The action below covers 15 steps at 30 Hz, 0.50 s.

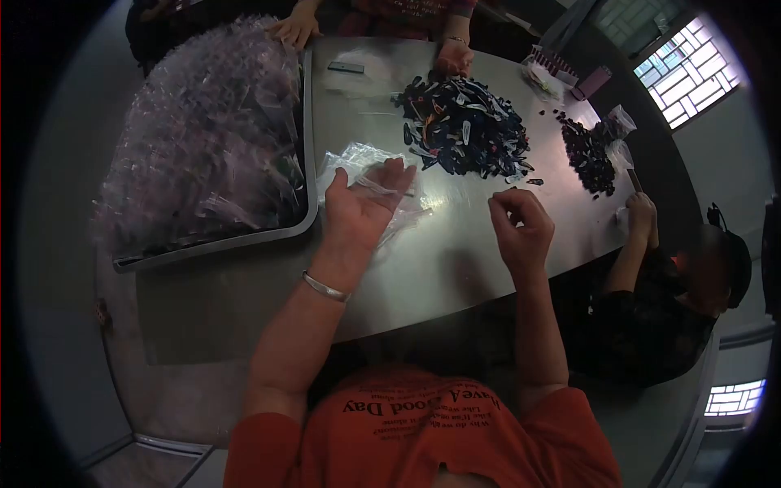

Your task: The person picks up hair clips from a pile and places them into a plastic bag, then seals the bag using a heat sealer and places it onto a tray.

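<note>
My left hand (pixel 362 207) is turned palm up, thumb out to the side and fingers extended. A clear plastic bag (pixel 381 189) lies across those fingers, over a loose heap of similar clear bags (pixel 358 154) on the table. To the right, my right hand (pixel 523 228) is raised above the metal table, thumb and fingertips pinched together; I cannot tell what is in the pinch. Just beyond it spreads a pile of dark hair clips (pixel 472 130), mixed with lighter and orange ones. A single clip (pixel 534 181) lies apart at the pile's near edge.
A large tray (pixel 305 215) heaped with filled plastic bags (pixel 203 138) takes up the left. Across the table (pixel 423 285), another person's hand (pixel 454 58) touches the pile. A person (pixel 667 301) sits at right by a smaller dark pile (pixel 587 159). A pink box (pixel 591 83) stands behind.
</note>
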Motion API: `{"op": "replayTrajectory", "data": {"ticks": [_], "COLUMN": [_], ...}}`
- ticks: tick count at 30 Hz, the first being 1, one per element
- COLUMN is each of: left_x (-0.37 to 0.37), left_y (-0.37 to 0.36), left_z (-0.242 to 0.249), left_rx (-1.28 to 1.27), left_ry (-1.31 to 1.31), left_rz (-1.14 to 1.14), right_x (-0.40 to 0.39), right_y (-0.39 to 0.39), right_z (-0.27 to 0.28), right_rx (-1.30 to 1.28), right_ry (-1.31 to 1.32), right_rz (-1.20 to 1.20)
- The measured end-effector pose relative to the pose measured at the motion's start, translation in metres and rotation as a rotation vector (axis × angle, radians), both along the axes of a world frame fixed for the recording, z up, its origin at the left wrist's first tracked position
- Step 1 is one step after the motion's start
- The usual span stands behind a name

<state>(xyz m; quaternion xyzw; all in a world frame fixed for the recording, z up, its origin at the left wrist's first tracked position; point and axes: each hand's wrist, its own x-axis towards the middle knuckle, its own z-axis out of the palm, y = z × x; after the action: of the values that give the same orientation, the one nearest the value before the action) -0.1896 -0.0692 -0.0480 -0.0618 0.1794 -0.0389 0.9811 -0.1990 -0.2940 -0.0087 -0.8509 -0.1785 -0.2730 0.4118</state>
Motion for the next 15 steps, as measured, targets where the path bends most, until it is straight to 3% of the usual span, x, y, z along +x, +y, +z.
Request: {"op": "replayTrajectory", "data": {"ticks": [2,6,15], "left_x": [-0.004,-0.007,-0.002], "left_y": [-0.006,-0.011,-0.007], "left_z": [0.003,0.005,-0.004], "left_rx": [-0.024,0.107,0.219], "left_ry": [0.061,-0.082,-0.109], "left_rz": [-0.042,-0.152,-0.148], "right_x": [0.012,0.043,0.092], "right_y": [-0.03,-0.096,-0.11], "right_z": [-0.013,-0.032,-0.052], "right_rx": [-0.012,-0.108,-0.42], "right_ry": [0.058,0.209,0.245], "right_rz": [-0.077,-0.366,-0.352]}}
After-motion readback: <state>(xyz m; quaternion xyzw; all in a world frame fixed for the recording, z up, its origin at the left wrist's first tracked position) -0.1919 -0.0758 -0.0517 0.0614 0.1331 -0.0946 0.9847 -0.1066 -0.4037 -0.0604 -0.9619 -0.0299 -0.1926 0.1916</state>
